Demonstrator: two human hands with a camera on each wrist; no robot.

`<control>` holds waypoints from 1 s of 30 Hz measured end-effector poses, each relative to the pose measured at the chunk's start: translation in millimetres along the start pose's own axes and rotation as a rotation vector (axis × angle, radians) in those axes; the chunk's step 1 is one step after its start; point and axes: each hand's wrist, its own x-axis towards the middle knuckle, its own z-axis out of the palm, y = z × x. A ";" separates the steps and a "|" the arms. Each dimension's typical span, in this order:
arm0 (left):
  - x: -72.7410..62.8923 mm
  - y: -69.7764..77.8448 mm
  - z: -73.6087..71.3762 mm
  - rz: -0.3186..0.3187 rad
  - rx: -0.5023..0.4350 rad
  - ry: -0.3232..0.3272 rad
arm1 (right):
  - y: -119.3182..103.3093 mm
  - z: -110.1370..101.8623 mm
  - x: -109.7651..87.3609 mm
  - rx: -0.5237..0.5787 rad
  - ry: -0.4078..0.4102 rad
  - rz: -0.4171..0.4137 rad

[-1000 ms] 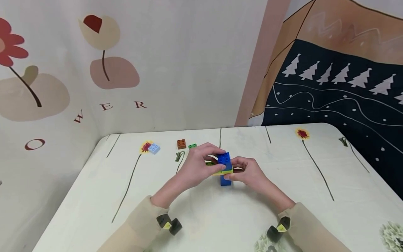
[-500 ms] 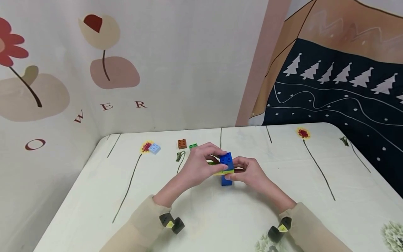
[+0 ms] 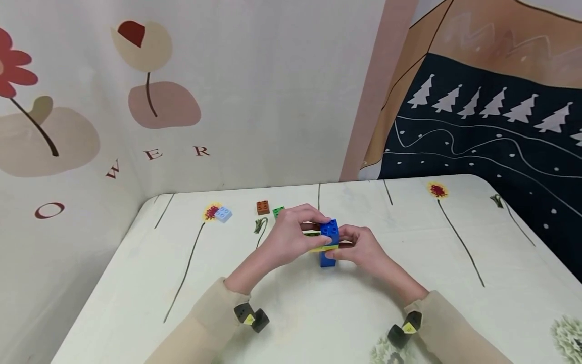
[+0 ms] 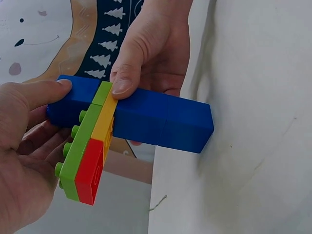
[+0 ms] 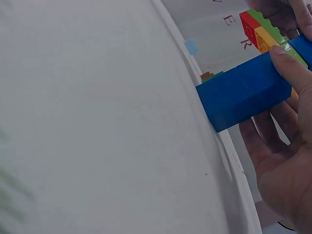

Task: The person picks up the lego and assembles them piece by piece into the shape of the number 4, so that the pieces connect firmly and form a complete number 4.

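Note:
A toy-brick build stands upright at the middle of the table. It has a column of blue bricks [image 4: 161, 119], a cross layer with a yellow brick [image 4: 103, 124], a red brick [image 4: 89, 170] and green bricks [image 4: 80, 151], and a blue top brick [image 3: 330, 229]. My left hand [image 3: 288, 235] pinches that top brick between thumb and fingers. With thumb in front and fingers behind, my right hand [image 3: 364, 247] holds the column just under the cross layer. The left hand hides part of the green and yellow layer in the head view.
Behind my left hand lie a light blue brick [image 3: 223, 214], a brown brick [image 3: 262, 207] and a green brick [image 3: 278, 211], partly covered by that hand. A printed cloth covers the table [image 3: 291, 323]; a wall hanging [image 3: 273, 101] rises at its far edge.
Both hands keep the same hold. The top blue brick and my left hand have shifted very slightly to the right in the head view.

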 end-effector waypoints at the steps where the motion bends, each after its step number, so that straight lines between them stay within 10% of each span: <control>1: 0.0 -0.2 0.1 0.001 -0.001 -0.001 | -0.1 0.0 0.0 0.000 -0.001 0.000; 30: -0.8 -1.8 4.5 0.043 0.025 0.024 | 1.9 -1.6 0.3 -0.015 0.007 0.037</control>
